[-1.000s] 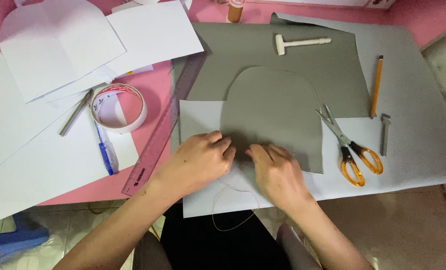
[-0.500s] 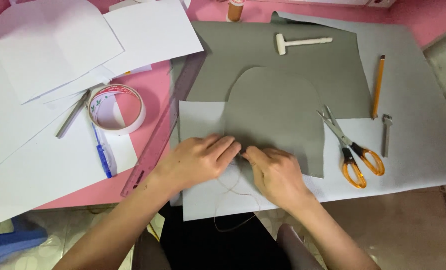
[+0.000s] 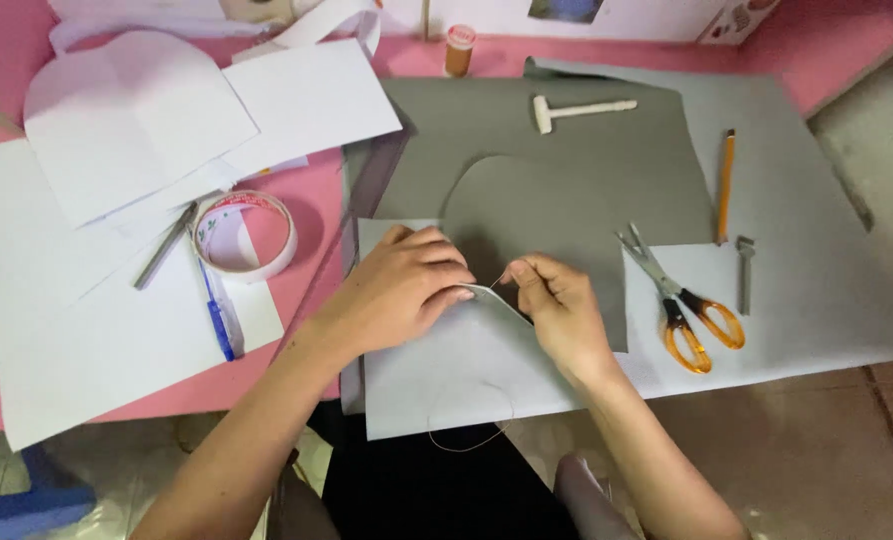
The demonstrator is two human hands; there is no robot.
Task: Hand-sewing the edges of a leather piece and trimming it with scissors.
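Note:
My left hand [image 3: 406, 285] grips the lower left edge of a dome-shaped grey felt piece [image 3: 546, 215] and lifts that edge off the table. My right hand [image 3: 556, 310] pinches something thin, seemingly a needle, right beside the lifted edge, fingertips nearly touching the left hand's. A pale thread [image 3: 471, 440] loops down from the hands over the white paper sheet [image 3: 436, 380] under them. The needle itself is too small to make out.
Orange-handled scissors [image 3: 681, 310] lie right of my hands, with a small grey tool [image 3: 744, 270] and an orange pencil [image 3: 726, 185] beyond. A white mallet [image 3: 578, 110] rests on the large grey sheet [image 3: 646, 160]. Tape roll [image 3: 244, 235], blue pen [image 3: 218, 315] and white paper patterns [image 3: 136, 130] lie left.
Both hands shifted slightly and the felt's lower edge is now lifted between them. My right hand has raised its pinched fingers to the edge; the thread loop hangs lower.

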